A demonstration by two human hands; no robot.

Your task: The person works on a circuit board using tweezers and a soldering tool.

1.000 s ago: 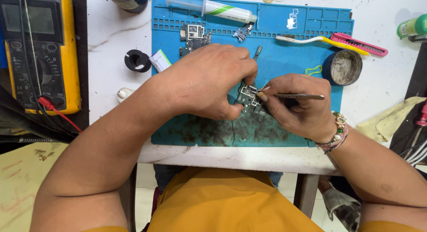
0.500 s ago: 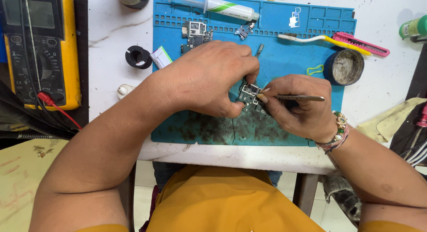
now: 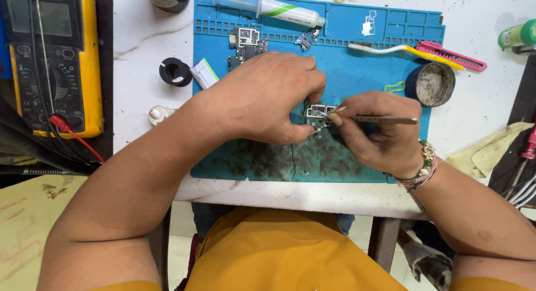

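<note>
**A:** We're over the bench, and the action sits mid-mat. What's in hand?

**B:** A small circuit board, held just above the blue work mat. It's a pale metal piece, roughly rectangular, with silvery shield frames and open cut-outs; its lower edge looks darker, and finer detail is too small to read.

**A:** And the left hand?

**B:** Curled over it from the left, grip closed on the board's left edge, fingertips pinching it.

**A:** The right hand?

**B:** Grip tight around slim metal tweezers, lying nearly level, tips pointing left and meeting the board's right side. A beaded bracelet is on that wrist.

**A:** Around them?

**B:** The mat's near part is stained dark. At its far edge lies a syringe, with a second, darker board below it. To the right, a yellow-handled brush, a pink tool and a round tin. Well off left, a yellow multimeter with a red lead, and a black ring on the white bench.
</note>
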